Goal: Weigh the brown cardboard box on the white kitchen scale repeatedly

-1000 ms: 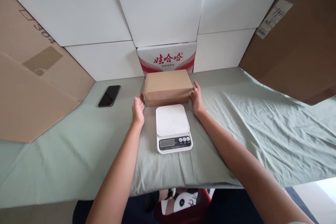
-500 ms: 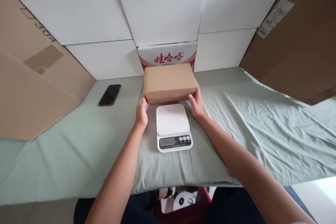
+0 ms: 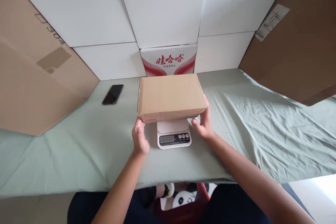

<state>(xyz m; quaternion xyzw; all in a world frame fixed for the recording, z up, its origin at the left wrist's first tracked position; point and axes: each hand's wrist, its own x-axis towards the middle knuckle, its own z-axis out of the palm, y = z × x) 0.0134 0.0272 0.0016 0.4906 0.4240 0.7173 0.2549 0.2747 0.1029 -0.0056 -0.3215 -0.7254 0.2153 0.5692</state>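
Note:
A brown cardboard box (image 3: 170,96) is held level just above a white kitchen scale (image 3: 173,134), covering most of its platform. My left hand (image 3: 140,138) grips the box's near left corner from below. My right hand (image 3: 203,123) grips its right end. Only the scale's front strip with display and buttons shows beneath the box. Whether the box touches the platform cannot be told.
A black phone (image 3: 113,94) lies on the green cloth (image 3: 262,129) at the back left. A red-and-white printed carton (image 3: 169,60) stands behind the box, against white panels. Large brown cardboard sheets (image 3: 31,87) lean at the left and right. The table's front edge is near my body.
Both hands took hold of the box, lifted it from the cloth behind the scale and brought it toward me, over the scale's platform.

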